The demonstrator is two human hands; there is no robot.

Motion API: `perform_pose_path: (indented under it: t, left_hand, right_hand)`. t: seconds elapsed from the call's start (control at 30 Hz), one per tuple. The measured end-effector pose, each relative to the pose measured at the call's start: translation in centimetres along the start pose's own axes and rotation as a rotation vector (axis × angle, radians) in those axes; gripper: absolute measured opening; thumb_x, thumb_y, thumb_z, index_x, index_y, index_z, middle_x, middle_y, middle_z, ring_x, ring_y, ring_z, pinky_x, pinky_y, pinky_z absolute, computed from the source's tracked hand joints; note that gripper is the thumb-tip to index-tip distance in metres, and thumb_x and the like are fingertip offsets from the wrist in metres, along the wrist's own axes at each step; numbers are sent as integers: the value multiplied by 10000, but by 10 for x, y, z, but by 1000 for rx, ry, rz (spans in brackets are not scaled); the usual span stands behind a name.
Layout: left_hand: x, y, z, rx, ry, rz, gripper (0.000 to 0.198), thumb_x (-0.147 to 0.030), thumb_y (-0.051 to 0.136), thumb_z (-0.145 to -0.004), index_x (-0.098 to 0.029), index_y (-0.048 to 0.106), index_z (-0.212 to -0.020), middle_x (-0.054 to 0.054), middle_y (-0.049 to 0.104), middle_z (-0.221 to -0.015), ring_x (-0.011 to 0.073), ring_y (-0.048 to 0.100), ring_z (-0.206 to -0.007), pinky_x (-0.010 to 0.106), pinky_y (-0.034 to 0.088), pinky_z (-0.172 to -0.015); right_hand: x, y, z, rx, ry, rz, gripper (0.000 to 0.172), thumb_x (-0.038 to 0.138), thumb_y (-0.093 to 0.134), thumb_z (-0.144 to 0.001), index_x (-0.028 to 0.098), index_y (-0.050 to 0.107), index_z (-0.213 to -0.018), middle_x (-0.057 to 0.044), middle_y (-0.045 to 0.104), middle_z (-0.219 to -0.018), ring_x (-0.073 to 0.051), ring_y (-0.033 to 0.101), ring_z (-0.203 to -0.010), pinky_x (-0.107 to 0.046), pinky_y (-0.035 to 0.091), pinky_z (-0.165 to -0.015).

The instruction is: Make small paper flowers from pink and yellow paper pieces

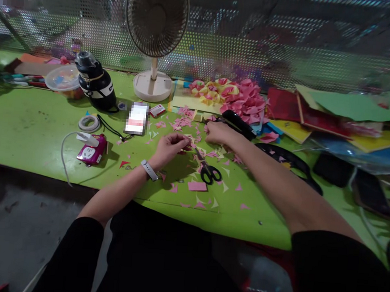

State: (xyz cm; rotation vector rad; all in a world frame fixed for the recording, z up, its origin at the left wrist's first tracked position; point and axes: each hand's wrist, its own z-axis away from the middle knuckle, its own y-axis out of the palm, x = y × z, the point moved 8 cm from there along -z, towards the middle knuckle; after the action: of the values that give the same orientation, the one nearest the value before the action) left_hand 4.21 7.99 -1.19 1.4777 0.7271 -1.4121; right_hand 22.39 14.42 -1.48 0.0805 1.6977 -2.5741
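My left hand (170, 149), with a pale watch band at the wrist, is closed in a pinch above the paper scraps. A bit of pink shows at its fingertips, too small to name. Farther forward, my right hand (217, 133) reaches down among pink scraps beside a black stapler (239, 124). Its fingers are curled together, and what they hold, if anything, is hidden. Black-handled scissors (209, 172) lie between my arms, blades toward the left hand. Just below them is a pink paper rectangle (197, 186). A small yellow paper piece (198, 115) sits left of the right hand.
Folded pink paper pieces (247, 100) are heaped at the back, beside yellow ones (210, 93). A fan (152, 86), a black bottle (98, 86), a phone (137, 118), a tape roll (89, 123) and a purple socket block (92, 150) stand leftward. Coloured sheets (346, 108) cover the right.
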Motion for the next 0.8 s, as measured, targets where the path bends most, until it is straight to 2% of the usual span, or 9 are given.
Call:
perform_pose_path:
  t: [0.17,0.3,0.43,0.6,0.7,0.8]
  left_hand:
    - [-1,1,0,15,20,-17,167,-284,703,-855,-120,671,-865,62,724,-837,130,697,-749,316,562,-725]
    - [-1,0,1,10,20,-17,171,-284,708,-850,-119,669,-869,62,725,-834,122,696,-747,293,567,-713]
    - [-1,0,1,12,14,-18,171,-282,707,-850,-117,671,-874,62,728,-837,120,698,-750,288,571,-714]
    - [-1,1,2,14,16,-16,163,-276,705,-852,-119,666,-867,64,726,-836,123,700,-742,293,565,-717]
    - [0,0,1,12,25,-19,160,-274,704,-853,-119,665,-865,72,725,-845,129,698,-742,299,557,-710]
    - [0,0,0,15,28,-25,167,-280,707,-849,-118,670,-868,71,721,-847,135,695,-748,321,558,-723]
  right_hand:
    - [-1,1,-5,27,-2,-1,307,194,705,-701,108,736,-995,-169,735,-944,-245,666,-800,-276,415,-613]
    - [-2,0,-9,51,-29,-9,244,241,726,-713,142,748,-935,-116,734,-850,-225,656,-761,-275,413,-623]
    - [-1,-4,-16,24,-77,11,304,358,732,-736,153,730,-960,-105,722,-873,-231,650,-788,-277,416,-618]
    - [9,-7,-18,-20,-135,98,306,201,721,-715,120,700,-1009,-153,710,-1006,-255,651,-902,-272,412,-639]
    - [12,-8,-15,-16,-143,97,297,141,690,-709,122,703,-1005,-143,717,-993,-250,651,-908,-270,407,-645]
    - [9,-9,-11,-16,-128,85,296,158,679,-715,124,707,-1007,-130,723,-956,-240,653,-869,-266,413,-639]
